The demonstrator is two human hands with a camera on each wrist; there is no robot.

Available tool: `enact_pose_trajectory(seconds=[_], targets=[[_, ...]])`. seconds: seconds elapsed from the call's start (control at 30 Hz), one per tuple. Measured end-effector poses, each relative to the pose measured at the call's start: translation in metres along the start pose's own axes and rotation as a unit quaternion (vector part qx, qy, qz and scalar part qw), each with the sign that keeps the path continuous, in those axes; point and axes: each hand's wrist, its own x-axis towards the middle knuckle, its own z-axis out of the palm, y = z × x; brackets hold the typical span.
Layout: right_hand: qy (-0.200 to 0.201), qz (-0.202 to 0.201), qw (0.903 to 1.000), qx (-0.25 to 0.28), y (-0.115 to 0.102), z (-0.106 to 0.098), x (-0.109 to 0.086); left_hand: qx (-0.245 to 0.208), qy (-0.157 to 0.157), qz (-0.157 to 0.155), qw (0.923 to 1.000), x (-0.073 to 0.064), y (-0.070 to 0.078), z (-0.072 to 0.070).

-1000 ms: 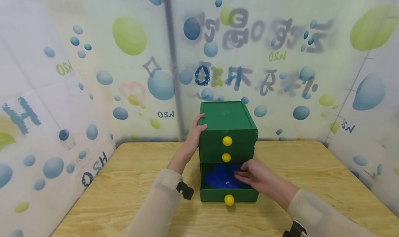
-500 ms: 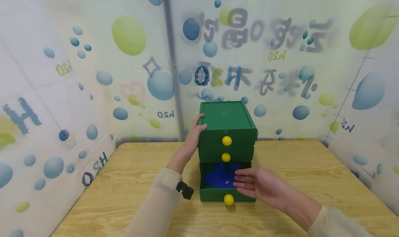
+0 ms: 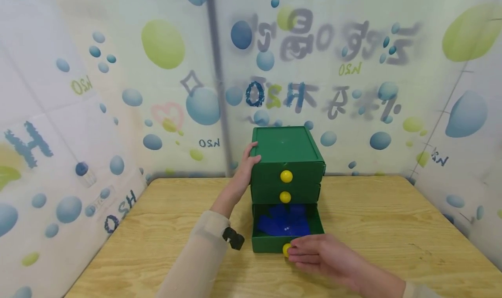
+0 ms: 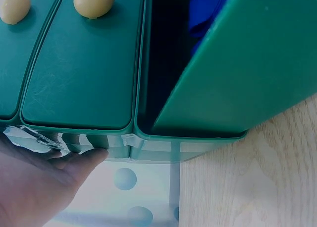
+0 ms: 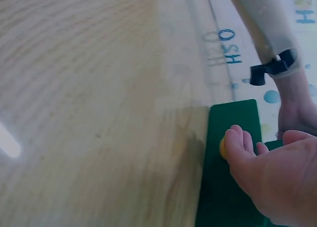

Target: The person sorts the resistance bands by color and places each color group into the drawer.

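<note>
A green three-drawer box (image 3: pixel 288 145) stands on the table, with round yellow knobs on its drawer fronts. Its bottom drawer (image 3: pixel 266 245) is pulled out, and a flat blue cloth-like piece (image 3: pixel 280 224) lies inside. My left hand (image 3: pixel 244 169) rests against the box's left side, fingers extended along the wall in the left wrist view. At the bottom drawer's front is my right hand (image 3: pixel 333 259), its fingers fairly straight and at the lowest yellow knob (image 3: pixel 286 250), which they partly cover. Whether they press on the knob is hard to tell.
The wooden table (image 3: pixel 176 228) extends on both sides of the box. Behind it hangs a pale curtain (image 3: pixel 188 62) printed with blue and green dots. A black strap-on camera (image 3: pixel 233 238) sits on the left wrist.
My right hand has come out of the bottom drawer and moved down and toward me to the lowest knob. The left hand and the blue piece stay in place.
</note>
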Motion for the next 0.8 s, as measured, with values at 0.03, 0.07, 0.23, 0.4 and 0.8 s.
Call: enact_pose_trajectory(seconds=[0.03, 0.07, 0.23, 0.4, 0.8], targets=[[0.003, 0.009, 1.0, 0.0, 0.003, 0.001, 0.001, 0.0, 0.001, -0.001, 1.0, 0.0, 0.001, 0.0], [0.007, 0.017, 0.9998, 0.0, 0.006, 0.003, 0.001, 0.0, 0.001, -0.002, 1.0, 0.0, 0.001, 0.0], [0.031, 0.057, 0.9979, 0.006, 0.018, 0.007, 0.006, -0.003, 0.005, -0.008, 1.0, 0.001, 0.002, 0.0], [0.04, 0.081, 0.9957, 0.023, 0.027, 0.01, 0.011, -0.002, 0.001, -0.01, 0.9999, 0.0, 0.001, 0.0], [0.058, 0.077, 0.9946, 0.038, 0.028, 0.012, 0.022, 0.015, 0.004, 0.0, 0.9999, 0.002, -0.004, -0.001]])
